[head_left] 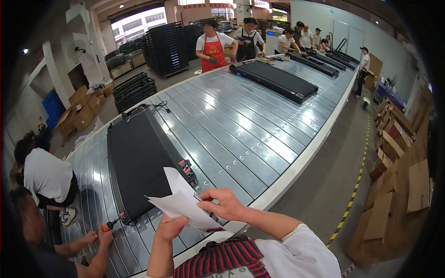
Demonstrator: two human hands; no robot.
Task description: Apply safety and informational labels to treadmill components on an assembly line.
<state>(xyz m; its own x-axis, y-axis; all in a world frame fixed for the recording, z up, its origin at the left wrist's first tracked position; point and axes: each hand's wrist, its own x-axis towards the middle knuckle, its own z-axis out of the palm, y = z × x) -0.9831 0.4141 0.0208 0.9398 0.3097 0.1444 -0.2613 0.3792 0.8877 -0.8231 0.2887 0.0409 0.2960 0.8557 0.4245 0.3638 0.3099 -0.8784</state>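
In front of my body I hold a few white paper sheets [181,197], bent and fanned apart, with dark print along their right edge. My left hand [171,227] is closed on their lower edge, thumb on top. At the right edge my right hand [224,204] pinches the printed part between thumb and curled fingers. Just beyond the papers a black treadmill deck [136,157] lies on the metal-slatted conveyor line [236,134]. A black cable [160,107] rests at its far end, and a red-and-black end piece [187,170] shows at its right side.
At lower left a co-worker's hands hold an orange-and-black power screwdriver [110,225] at the deck's near corner. Another treadmill deck [274,79] lies farther up the line, where several people stand. Flattened cardboard boxes [387,208] lean on the right, past yellow-black floor tape [356,190].
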